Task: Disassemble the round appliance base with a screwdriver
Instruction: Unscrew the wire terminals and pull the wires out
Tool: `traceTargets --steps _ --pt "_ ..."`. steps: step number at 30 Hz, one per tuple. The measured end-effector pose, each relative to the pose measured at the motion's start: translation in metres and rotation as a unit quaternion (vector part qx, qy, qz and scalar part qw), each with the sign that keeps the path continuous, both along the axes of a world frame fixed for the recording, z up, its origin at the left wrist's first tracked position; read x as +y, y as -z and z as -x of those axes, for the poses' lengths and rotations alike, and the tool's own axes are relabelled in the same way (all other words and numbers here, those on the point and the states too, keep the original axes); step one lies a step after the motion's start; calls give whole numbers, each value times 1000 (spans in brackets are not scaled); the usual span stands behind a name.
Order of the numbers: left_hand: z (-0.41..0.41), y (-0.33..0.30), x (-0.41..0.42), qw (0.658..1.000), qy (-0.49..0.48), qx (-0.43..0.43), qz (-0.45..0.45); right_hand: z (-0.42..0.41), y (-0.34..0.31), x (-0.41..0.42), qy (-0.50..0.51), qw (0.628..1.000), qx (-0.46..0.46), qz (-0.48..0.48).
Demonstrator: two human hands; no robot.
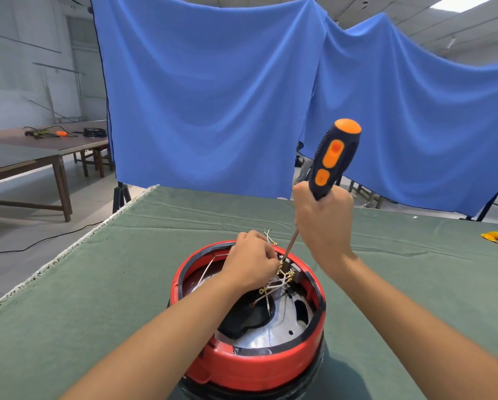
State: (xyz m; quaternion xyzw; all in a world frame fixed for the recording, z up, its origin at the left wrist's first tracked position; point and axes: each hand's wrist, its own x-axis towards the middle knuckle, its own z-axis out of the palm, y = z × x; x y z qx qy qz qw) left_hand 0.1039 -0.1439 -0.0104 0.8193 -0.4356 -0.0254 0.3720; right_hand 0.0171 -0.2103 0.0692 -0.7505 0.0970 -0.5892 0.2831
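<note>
The screwdriver (325,174) tip could slip off the terminal screw and gouge or snap the thin white wires (273,284), since the shaft leans. The right hand (324,223) is fisted round the handle; the left hand (252,262) pinches the wires aside. The round appliance base (250,362), red-rimmed, opened, silvery plate showing, sits on the green surface (97,298).

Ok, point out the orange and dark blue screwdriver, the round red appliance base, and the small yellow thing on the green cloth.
orange and dark blue screwdriver (331,160): head view, handle.
round red appliance base (242,368): head view, near outer wall.
small yellow thing (495,238): head view, its middle.
</note>
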Motion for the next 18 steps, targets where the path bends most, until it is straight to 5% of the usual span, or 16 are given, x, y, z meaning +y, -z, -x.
traceTargets --steps 18 --pt "-5 1 -3 1000 8 11 2 -21 -7 -81 34 947 1 -319"
